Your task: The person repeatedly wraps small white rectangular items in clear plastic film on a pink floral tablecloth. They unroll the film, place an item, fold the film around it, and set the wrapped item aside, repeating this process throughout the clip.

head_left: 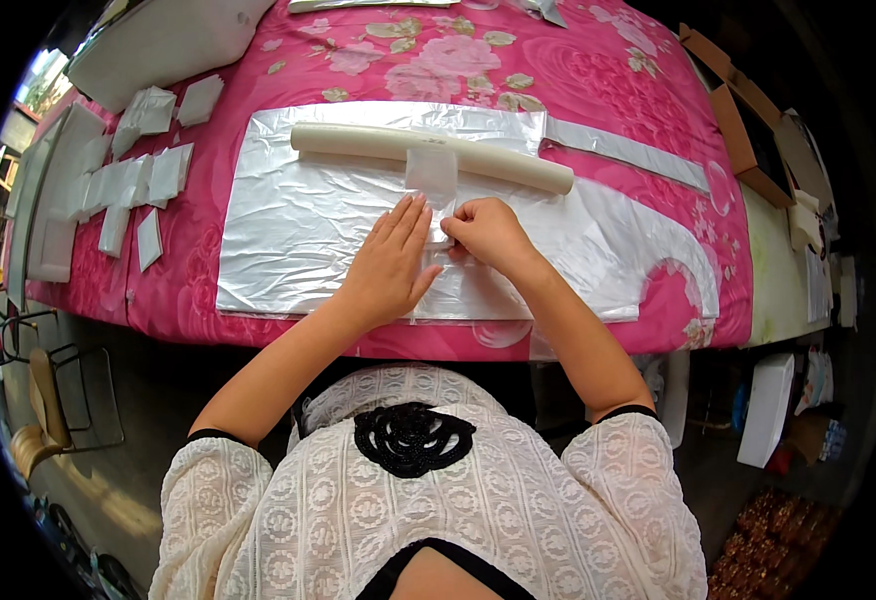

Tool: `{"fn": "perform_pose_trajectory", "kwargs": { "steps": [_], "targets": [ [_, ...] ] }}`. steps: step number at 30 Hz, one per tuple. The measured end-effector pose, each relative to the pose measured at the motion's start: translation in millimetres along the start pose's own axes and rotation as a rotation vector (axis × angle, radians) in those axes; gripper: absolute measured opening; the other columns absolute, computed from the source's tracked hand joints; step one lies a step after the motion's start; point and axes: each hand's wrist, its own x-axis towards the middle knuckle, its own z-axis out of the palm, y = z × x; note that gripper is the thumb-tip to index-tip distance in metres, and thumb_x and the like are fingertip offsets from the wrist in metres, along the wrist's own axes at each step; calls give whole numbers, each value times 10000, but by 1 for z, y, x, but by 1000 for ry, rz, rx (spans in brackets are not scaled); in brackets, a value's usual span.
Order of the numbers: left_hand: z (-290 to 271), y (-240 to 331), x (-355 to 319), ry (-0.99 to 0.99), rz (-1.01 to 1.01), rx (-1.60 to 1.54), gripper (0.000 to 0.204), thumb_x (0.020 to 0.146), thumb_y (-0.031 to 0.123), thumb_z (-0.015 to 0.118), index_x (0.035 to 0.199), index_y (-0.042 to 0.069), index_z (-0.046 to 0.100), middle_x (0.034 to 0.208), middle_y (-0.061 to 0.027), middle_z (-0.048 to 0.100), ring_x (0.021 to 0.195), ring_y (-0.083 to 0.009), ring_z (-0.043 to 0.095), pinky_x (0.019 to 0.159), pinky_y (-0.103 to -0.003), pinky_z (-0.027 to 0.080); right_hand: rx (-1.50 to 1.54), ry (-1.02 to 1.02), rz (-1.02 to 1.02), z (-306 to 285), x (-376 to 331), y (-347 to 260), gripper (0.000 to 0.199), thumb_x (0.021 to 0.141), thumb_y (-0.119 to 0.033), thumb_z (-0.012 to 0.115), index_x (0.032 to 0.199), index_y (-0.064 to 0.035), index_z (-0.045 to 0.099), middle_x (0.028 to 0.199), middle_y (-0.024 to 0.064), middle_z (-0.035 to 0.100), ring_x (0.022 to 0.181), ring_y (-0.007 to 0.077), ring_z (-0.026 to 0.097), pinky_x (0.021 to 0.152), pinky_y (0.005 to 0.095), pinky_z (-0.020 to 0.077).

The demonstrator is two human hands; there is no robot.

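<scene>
My left hand (388, 255) lies flat with fingers stretched out, on silvery plastic bags (298, 230) spread over the table. Beside its fingertips, a small translucent plastic sheet (431, 172) runs up over a long off-white tube (358, 143). My right hand (490, 232) is closed in a pinch at the near end of this sheet, just right of my left fingers. The tube lies slantwise across the silvery bags, its right end nearer me. What lies under my left palm is hidden.
Small folded plastic packets (138, 185) lie in groups at the left, near a white foam box (168, 50) and a white tray (53, 220). A folded silvery strip (628, 155) lies at the right. An opened cardboard box (748, 140) stands by the pink floral cloth (618, 85).
</scene>
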Motion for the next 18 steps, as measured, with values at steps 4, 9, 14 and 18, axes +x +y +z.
{"fn": "perform_pose_trajectory", "kwargs": {
  "steps": [4, 9, 14, 18],
  "targets": [
    [8, 8, -9, -137, -49, 48, 795, 832, 439, 523, 1381, -65, 246, 1457, -226, 213, 1374, -334, 176, 1113, -441, 135, -151, 84, -120, 6, -7, 2, 209, 739, -197, 657, 774, 8, 634, 675, 113, 642, 615, 218, 637, 578, 310, 492],
    [8, 9, -12, -137, -41, 61, 777, 827, 425, 533, 1372, -62, 269, 1453, -219, 232, 1371, -327, 191, 1111, -433, 146, -509, 386, -450, 23, -30, 13, 421, 717, -217, 705, 1056, -7, 571, 1038, 170, 596, 928, 287, 583, 777, 363, 468],
    [3, 1, -5, -52, -20, -12, 682, 789, 327, 600, 1305, -56, 372, 1378, -208, 363, 1287, -342, 335, 1068, -427, 253, -849, 398, -955, 7, -20, 18, 540, 725, -214, 697, 1192, -8, 521, 1228, 173, 521, 1169, 303, 468, 977, 384, 377],
    [-1, -2, 4, 23, -16, -37, 630, 729, 212, 646, 1253, -57, 422, 1308, -199, 439, 1184, -331, 436, 1002, -404, 350, -629, 103, -917, -6, 3, 29, 513, 731, -185, 669, 1188, 3, 528, 1254, 155, 514, 1181, 300, 466, 998, 368, 373]
  ]
}}
